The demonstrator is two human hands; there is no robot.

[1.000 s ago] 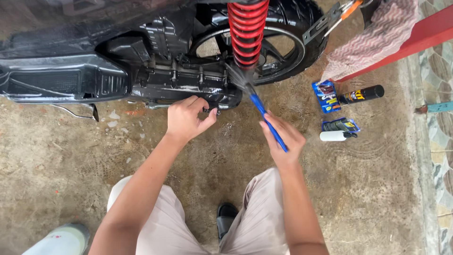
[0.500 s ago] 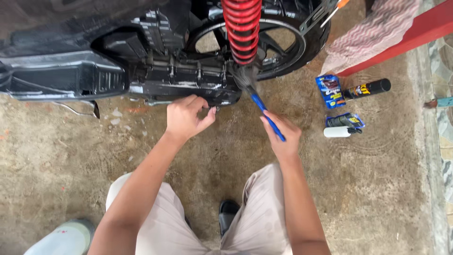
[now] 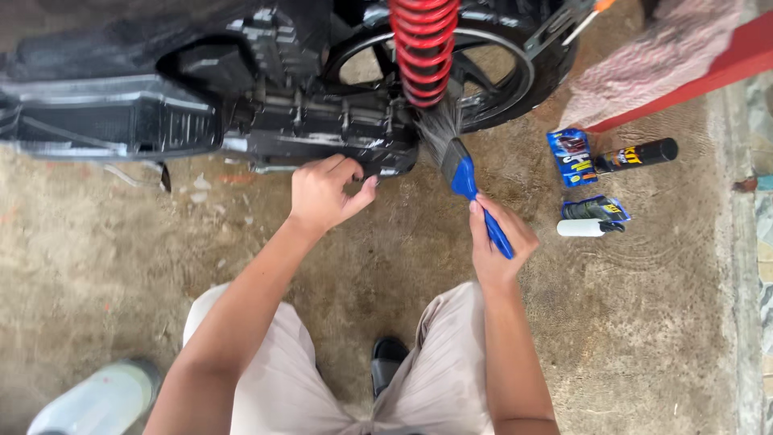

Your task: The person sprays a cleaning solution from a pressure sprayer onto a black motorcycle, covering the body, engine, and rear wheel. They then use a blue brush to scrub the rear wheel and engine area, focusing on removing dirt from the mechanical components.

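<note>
The brush [image 3: 460,173] has moved up since a moment ago. Its hairs now touch the bottom of the red spring [image 3: 424,48], and the right hand [image 3: 498,242] sits a bit higher than before. The left hand [image 3: 324,193] has stayed in almost the same spot by the engine [image 3: 322,129].

The right hand is closed around the blue handle of the brush. The handle slants down to the right, and the dark hairs point up and to the left. The hairs are just beside the black wheel [image 3: 491,80], and they look a little blurry.

The left hand is half open with its fingers bent. The fingertips touch the bottom edge of the engine, and the hand holds nothing.

The engine and wheel belong to a black motorbike [image 3: 113,121] at the top of the view. It stands on a rough brown floor [image 3: 644,338].

To the right of the brush, some small things lie on the floor. There is a blue packet [image 3: 570,157], a black can [image 3: 640,155] lying on its side, a second blue packet [image 3: 597,209] and a small white bottle [image 3: 586,228]. A striped cloth [image 3: 652,56] lies near a red bar [image 3: 708,72] at the top right.

The person squats in light trousers [image 3: 274,379]. A black shoe [image 3: 389,362] shows between the knees. A white bottle [image 3: 97,403] stands at the bottom left.
</note>
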